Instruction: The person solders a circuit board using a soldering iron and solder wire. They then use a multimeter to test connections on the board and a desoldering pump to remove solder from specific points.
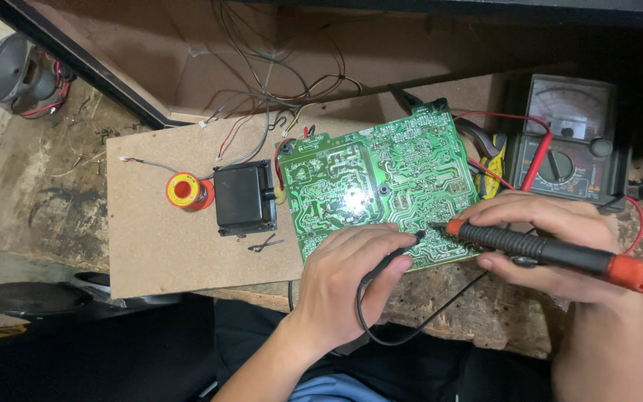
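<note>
Head view looks down on my worktop (173, 253), a brown fibreboard slab laid over a rougher, chipped bench. The largest thing on it is the green circuit board (381, 186), lying solder side up and slightly skewed, with its near edge towards me. It looks stiff but fragile: thin traces and small joints all over, so I judge it is best held by its bare edges and never pressed in the middle.

Right of the board stands an analogue multimeter (571, 138), dark-cased with a pale needle dial and a round selector, red and black leads running from it.

My right hand (552, 246) is clenched round the red probe (552, 253), a long dark shaft with an orange-red end; its metal tip touches the board near the lower right edge. My left hand (347, 279) has its grip pinched on the black probe (392, 257), whose tip meets the board just beside the red one. Both probes are light and stiff, held like pens close to the tip.

Left of the board sits a black boxy transformer (243, 197), likely heavy, then a small solder spool (185, 190) with an orange hub.
</note>
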